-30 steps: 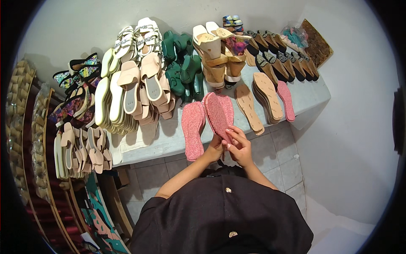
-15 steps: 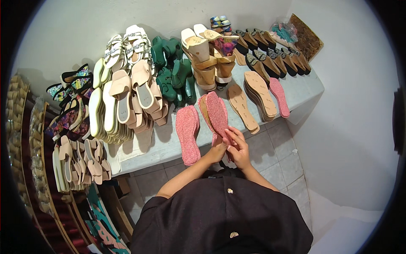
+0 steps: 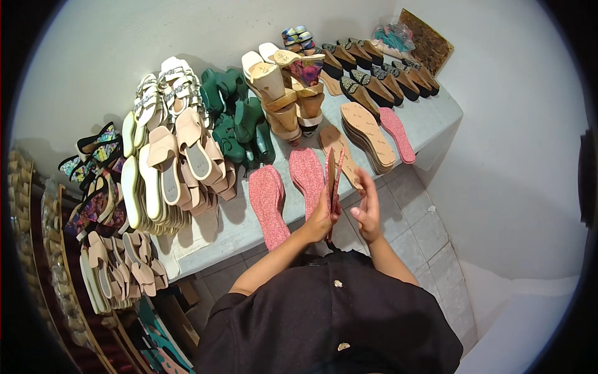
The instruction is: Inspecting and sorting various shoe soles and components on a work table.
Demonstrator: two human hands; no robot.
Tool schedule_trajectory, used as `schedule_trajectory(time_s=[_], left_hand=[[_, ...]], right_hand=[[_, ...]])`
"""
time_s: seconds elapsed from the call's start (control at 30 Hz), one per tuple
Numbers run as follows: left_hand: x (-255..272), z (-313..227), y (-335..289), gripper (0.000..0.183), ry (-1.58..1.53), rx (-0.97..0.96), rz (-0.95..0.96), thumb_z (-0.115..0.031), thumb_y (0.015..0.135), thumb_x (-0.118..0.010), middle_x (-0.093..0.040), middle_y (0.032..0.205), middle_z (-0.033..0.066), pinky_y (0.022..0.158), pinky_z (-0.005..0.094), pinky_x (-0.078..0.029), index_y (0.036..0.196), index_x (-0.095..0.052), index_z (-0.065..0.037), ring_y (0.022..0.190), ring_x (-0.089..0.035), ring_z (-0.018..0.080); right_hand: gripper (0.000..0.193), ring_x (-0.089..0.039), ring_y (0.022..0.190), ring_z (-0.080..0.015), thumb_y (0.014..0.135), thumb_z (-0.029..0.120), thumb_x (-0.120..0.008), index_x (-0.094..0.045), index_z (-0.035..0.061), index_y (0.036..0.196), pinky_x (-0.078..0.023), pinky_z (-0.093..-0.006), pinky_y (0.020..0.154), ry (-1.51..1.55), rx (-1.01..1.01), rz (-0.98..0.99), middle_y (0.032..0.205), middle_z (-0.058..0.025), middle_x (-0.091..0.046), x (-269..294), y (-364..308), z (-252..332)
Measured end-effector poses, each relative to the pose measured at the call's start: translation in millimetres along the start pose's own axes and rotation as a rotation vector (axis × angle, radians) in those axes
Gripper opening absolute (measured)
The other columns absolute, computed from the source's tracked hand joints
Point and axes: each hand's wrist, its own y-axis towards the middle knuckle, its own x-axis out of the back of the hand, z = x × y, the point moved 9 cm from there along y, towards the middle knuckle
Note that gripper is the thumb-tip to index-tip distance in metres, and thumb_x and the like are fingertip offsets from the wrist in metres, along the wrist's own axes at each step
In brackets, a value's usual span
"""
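My left hand point(image 3: 320, 219) is closed round the lower part of a few thin insoles point(image 3: 332, 177), held upright with their edges toward me. They show pink speckled and brown sides, with a gap between them near the top. My right hand point(image 3: 369, 215) is just to the right, fingers apart and holding nothing. On the table left of the held insoles lie two piles of pink speckled insoles point(image 3: 266, 198) point(image 3: 305, 171). Beyond them to the right are a tan insole point(image 3: 341, 153), a stack of tan insoles point(image 3: 369, 136) and a narrow pink insole point(image 3: 397, 134).
Along the grey-white table point(image 3: 233, 227) stand beige slide sandals point(image 3: 193, 146), green heeled shoes point(image 3: 249, 118), wooden wedge heels point(image 3: 289, 112) and black shoes with patterned straps point(image 3: 374, 87). More beige sandals point(image 3: 140, 265) sit at the left, beside a rack. A wall point(image 3: 517, 143) rises at the right.
The insoles have turned from face-on to edge-on in my left hand. My right hand has let go of them and moved right, its fingers opening. The view has shifted slightly.
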Motion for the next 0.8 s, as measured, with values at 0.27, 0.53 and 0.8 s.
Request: schedule_trajectory(time_s=[0.27,0.53,0.8], left_hand=[[-13.2,-32.5,4.9,0.089,0.157,-0.252,0.034,-0.039,0.077,-0.062,-0.027,0.134,0.0215,0.103,0.0388,-0.025,0.135,-0.007,0.001,0.126,-0.030,0.0316],[-1.0,-34.4,1.6,0.082,0.493,-0.133,-0.008,-0.014,0.068,-0.065,-0.043,0.118,0.0246,0.093,0.0385,-0.036,0.133,-0.017,0.000,0.111,-0.045,0.0379],[-5.7,-37.3,0.7,0.070,0.568,-0.242,0.033,-0.008,0.066,-0.059,-0.048,0.110,0.0258,0.087,0.0412,-0.039,0.127,-0.027,0.000,0.104,-0.047,0.0417]], right_hand=[[0.103,-0.038,0.117,-0.0265,0.054,0.031,-0.075,-0.019,0.0061,0.137,-0.028,-0.0383,0.100,0.126,-0.158,0.102,0.129,-0.0149,-0.036,-27.5,15.5,21.5],[0.090,-0.038,0.113,-0.0249,0.049,0.009,-0.055,-0.022,0.0029,0.133,-0.026,-0.0351,0.100,0.177,-0.143,-0.034,0.116,-0.0124,-0.040,-22.6,15.1,24.4],[0.048,-0.037,0.088,-0.0174,0.051,0.012,-0.054,-0.034,0.0083,0.095,-0.026,-0.0291,0.093,0.336,0.053,-0.200,0.092,-0.0061,-0.032,-1.3,-1.9,5.0]])
